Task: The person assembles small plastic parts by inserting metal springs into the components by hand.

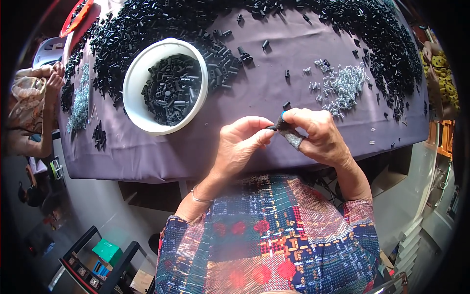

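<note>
**Small black part pinched in the fingertips at the table's near edge**

A small black cylindrical part [270, 128] sits between the person's two hands, just inside the near edge of the table [249, 95], right of that edge's middle. The left hand [237, 144] has thumb and forefinger together, clamped on the part. The right hand [319, 137], wearing a grey finger wrap [293, 140], brings its fingertips close together at the part's other end; dark material there hides whether they grip it.

The part is likely light, stiff and hard to crush, probably moulded plastic. Its rounded sides may be smooth enough to roll or slip, so the best hold seems a thumb-and-forefinger pinch across the barrel, leaving the end free.

Just beyond the right hand lies a loose black part [287, 105]. Toward the table's right edge is a scattered heap of clear, shiny little pieces [342, 88], which look light and easily scattered. Left of the middle stands a white bucket [129, 93] holding black parts [171, 90]; a broad bank of similar black parts [115, 59] runs along the far edge and toward the far left corner.
</note>
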`<state>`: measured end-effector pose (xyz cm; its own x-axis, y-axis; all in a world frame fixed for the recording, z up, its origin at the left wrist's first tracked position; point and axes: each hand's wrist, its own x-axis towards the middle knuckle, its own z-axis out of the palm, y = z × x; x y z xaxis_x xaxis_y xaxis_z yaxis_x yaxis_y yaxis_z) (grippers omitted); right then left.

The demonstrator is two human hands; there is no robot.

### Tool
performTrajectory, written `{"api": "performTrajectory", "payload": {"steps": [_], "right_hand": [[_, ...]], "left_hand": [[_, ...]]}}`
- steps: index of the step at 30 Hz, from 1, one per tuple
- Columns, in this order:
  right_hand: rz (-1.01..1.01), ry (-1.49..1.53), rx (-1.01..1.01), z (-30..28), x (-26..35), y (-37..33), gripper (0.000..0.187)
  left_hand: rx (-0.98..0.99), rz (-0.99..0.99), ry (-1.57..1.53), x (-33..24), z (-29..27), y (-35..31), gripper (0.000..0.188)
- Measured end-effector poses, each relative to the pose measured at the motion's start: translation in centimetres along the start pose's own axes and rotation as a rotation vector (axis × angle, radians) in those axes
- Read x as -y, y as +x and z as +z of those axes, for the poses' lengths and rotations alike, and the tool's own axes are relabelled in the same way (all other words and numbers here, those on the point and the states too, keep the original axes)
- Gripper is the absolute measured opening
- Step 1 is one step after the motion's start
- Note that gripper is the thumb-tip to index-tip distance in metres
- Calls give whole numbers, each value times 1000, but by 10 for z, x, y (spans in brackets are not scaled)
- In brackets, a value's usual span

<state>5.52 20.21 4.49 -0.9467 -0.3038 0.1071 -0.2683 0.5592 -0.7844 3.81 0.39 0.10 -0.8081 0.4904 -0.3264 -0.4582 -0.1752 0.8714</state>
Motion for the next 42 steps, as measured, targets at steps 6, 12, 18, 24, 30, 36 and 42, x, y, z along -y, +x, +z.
{"api": "performTrajectory", "payload": {"steps": [6,12,18,24,30,36,42], "right_hand": [[95,-25,54,-4,3,4,29],[141,53,-190,-9,-3,-1,19],[-4,-246,-275,-2,-26,-5,29],[-76,-520,-175,7,-34,10,21],[-142,-573,-136,7,-46,14,19],[183,115,-184,7,-30,-2,23],[423,669,-192,11,-18,-17,28]], "left_hand": [[23,-20,-65,0,0,2,19],[135,-127,-352,1,-6,4,14],[155,-174,-506,7,-10,7,10],[165,-179,-528,9,-11,7,9],[171,-180,-507,10,-9,9,11],[163,-171,-507,12,-9,8,13],[162,-161,-487,11,-8,7,14]]}}
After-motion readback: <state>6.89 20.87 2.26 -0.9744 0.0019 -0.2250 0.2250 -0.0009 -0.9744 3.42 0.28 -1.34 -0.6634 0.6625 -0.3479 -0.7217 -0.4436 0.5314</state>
